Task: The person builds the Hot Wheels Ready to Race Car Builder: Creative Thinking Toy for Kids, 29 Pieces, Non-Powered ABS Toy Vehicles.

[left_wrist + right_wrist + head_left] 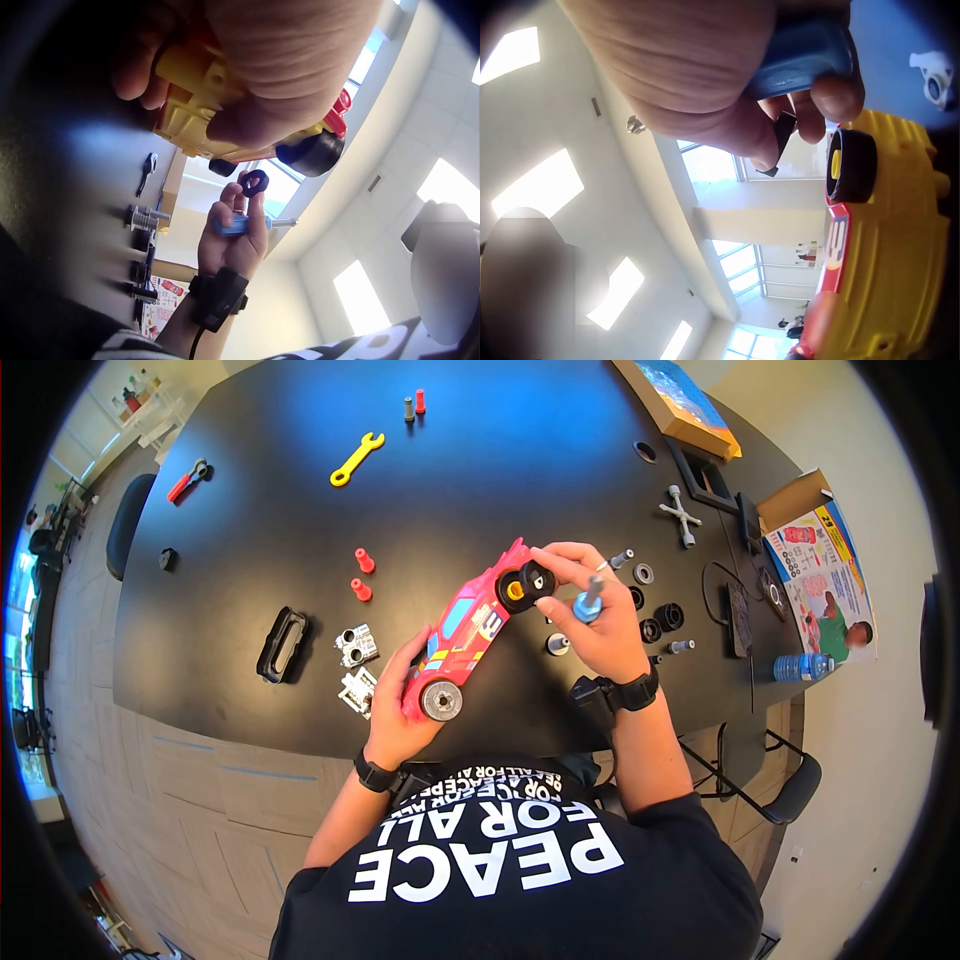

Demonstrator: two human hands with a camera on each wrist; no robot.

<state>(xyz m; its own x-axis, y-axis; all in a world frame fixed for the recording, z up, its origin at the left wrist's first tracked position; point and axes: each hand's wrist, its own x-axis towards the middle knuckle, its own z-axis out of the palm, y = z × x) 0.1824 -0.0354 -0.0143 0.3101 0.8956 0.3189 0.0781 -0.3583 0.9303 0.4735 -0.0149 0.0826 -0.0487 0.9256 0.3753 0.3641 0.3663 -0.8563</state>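
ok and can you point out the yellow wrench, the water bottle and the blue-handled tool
Yellow wrench (pixel 356 461): head view, middle of its shaft.
Water bottle (pixel 792 668): head view, side of its body.
Blue-handled tool (pixel 802 64): right wrist view, on its handle.

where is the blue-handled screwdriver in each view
Head: the blue-handled screwdriver is right of centre, in the right hand.
Left wrist: just below centre.
Right wrist: its handle is near the top, right of centre; the shaft is not visible.
Shared landmark: the toy car, in all three.
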